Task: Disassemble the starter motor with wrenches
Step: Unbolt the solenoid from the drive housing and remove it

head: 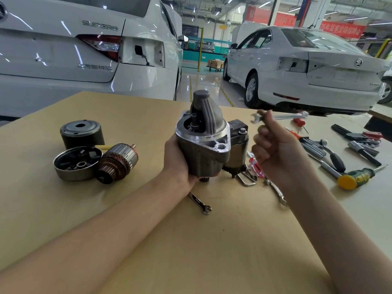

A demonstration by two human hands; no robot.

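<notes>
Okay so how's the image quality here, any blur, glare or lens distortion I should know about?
Head view: the right hand and its wrench are motion-blurred; the left hand and starter motor are sharp. Ceiling lights glare on the glossy floor and the white car. Wide-angle distortion bows the table edge and stretches the forearms.
</notes>
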